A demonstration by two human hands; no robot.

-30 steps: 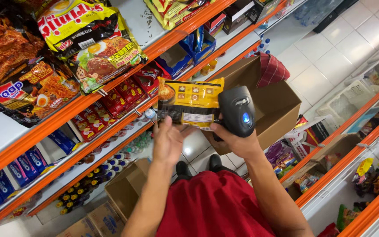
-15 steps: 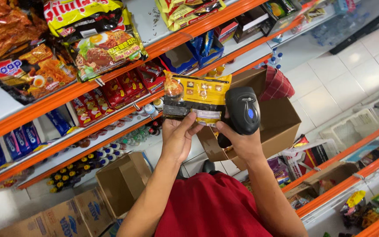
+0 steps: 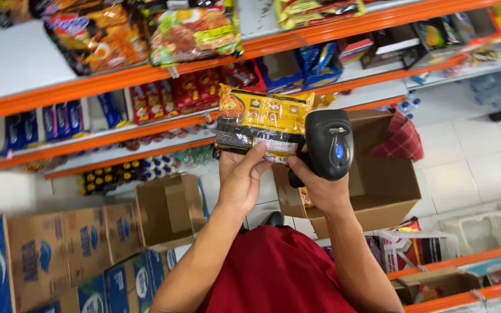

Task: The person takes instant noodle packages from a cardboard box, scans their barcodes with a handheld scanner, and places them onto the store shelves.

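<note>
A: Since the earlier frame the yellow noodle packet (image 3: 262, 122) is sitting lower and nearer the middle of the view, and the orange-edged shelves (image 3: 146, 75) are now running almost level instead of slanting.

B: And the hands?

A: The left hand (image 3: 240, 177) is gripping the packet by its lower edge, thumb lying across the front. The right hand (image 3: 315, 184) is clasping the handle of a black handheld scanner (image 3: 330, 143), which is touching the packet's right side.

B: Where is the packet relative to the shelving?

A: It is being held up in front of the shelves, partly covering the rows of red packets (image 3: 175, 95) and small bottles (image 3: 123, 171) behind it.

B: What is lying around?

A: An open cardboard box (image 3: 384, 185) is standing just behind the scanner, a red checked cloth (image 3: 400, 138) draped on its rim. A second open carton (image 3: 169, 211) is standing to the left, beside stacked brown and blue cartons (image 3: 59, 255). The scanner and right hand are hiding part of the box's near wall. The red shirt (image 3: 273, 272) is filling the lower centre.
</note>
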